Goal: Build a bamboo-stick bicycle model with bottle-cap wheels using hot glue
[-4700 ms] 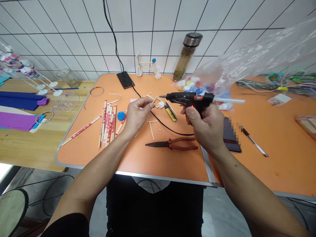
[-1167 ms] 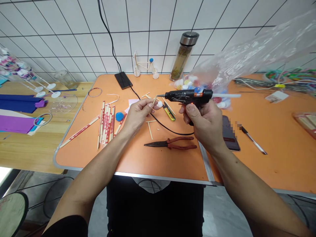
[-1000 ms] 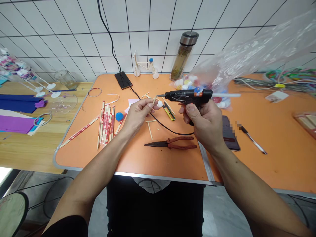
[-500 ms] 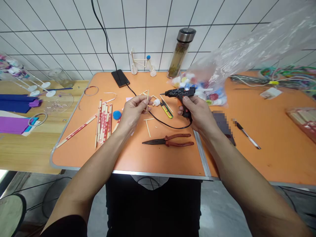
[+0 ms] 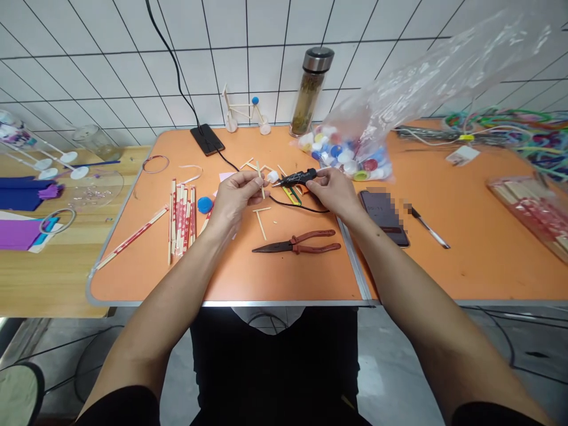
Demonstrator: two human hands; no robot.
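Note:
Between the fingertips of my left hand [image 5: 237, 195] is a short wooden stick [image 5: 260, 180], held nearly upright. My right hand [image 5: 335, 190] is closed round the rear of a black glue gun [image 5: 297, 178], whose nozzle points left, close to the stick. Just beyond the nozzle sits a white cap [image 5: 272, 177], and yellow-handled snips [image 5: 290, 195] lie partly under the gun. A T-shaped stick piece [image 5: 261, 225] rests nearer me, above red-handled pliers [image 5: 302, 241]. By my left wrist are a blue bottle cap [image 5: 205, 205] and several paper-wrapped chopsticks [image 5: 181, 219].
At the back stand a small stick-built bicycle model [image 5: 244, 112] and a tea bottle [image 5: 309, 94]. A black phone [image 5: 207, 139] lies by the cable. Rightward are a plastic bag of bottle caps [image 5: 350, 157], another phone [image 5: 384, 219], a pen [image 5: 429, 228] and packed chopsticks [image 5: 528, 216].
My right hand has brought the glue gun left and turned it, its nozzle now nearer the stick. The left hand still holds the stick. The camera view has shifted slightly.

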